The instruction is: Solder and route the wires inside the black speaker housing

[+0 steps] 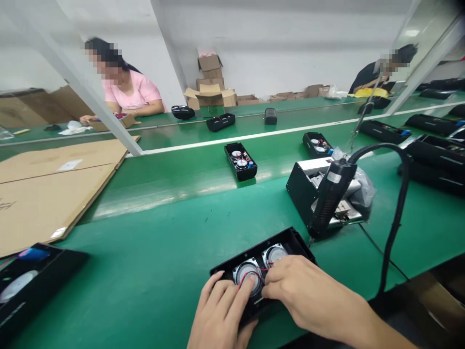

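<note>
A black speaker housing [290, 237] lies at a slant on the green bench in front of me, its inside facing up. Two round speaker drivers, a left one [247, 275] and a right one [274, 254], sit in it with red wires [250, 274] running across. My left hand [221, 310] grips the near left part of the housing, with a fingertip on the left driver. Over the right driver and the wires, my right hand [301, 286] has its fingers closed; what is between its fingertips is hidden.
A black-handled electric screwdriver [332, 194] hangs before a black and silver box [301, 191]. Another open housing [43, 276] lies at left, near flat cardboard [72, 179]. Housings, including one open housing [240, 162], stand on the belt [181, 169]. Two people sit across.
</note>
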The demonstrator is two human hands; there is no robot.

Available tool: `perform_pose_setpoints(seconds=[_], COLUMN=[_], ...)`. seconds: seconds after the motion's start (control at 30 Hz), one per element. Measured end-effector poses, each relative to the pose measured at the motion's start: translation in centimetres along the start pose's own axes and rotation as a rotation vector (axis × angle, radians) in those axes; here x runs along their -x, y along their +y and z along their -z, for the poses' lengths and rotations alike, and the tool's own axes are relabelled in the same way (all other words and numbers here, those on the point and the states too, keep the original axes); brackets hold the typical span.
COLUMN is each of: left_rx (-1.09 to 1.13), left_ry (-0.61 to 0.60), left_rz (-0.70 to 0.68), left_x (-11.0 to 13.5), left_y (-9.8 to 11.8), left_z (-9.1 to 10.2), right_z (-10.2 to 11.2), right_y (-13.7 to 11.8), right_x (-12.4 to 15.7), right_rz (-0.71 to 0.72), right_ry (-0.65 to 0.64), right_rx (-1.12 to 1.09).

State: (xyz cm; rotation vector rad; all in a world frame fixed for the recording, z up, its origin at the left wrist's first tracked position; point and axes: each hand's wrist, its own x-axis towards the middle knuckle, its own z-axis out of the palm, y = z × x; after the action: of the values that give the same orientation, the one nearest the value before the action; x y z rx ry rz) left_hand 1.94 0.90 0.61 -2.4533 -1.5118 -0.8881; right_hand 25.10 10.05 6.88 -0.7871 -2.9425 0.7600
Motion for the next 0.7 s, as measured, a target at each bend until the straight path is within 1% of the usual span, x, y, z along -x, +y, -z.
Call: perform_pose_setpoints(seconds=[0.17,0.23,0.3,0.47,0.6,0.7], left_rx=[0.174,0.227,0.236,0.213,0.222,0.211], left_ry=[0.023,0.022,0.020,-0.005,0.044,0.003], left_rz=[0.196,0.242,0.267,0.209,0.240,0.181], left_x=[0.5,0.8,0.9,0.7,0.7,0.5], left_y=[1.4,1.5,1.3,1.0,1.1,0.7], left_z=[-1.3,-1.5,-1.6,-1.4,-1.4,-1.1], right_z=[0.7,1.1,1.2,0.1,-0.8,-0.9], right_y=[0.4,0.5,0.4,0.2,0.2,0.0], right_x=[-0.4,-0.6,-0.6,0.0,0.7,0.9], right_rz=[0.010,0.007,-0.001,-0.013,0.028,0.019], right_ry=[-0.084,-0.107,-0.098,-0.014,-0.001,0.027], right_rx=[-0.082,-0.129,-0.153,-0.125,-0.093,-0.129])
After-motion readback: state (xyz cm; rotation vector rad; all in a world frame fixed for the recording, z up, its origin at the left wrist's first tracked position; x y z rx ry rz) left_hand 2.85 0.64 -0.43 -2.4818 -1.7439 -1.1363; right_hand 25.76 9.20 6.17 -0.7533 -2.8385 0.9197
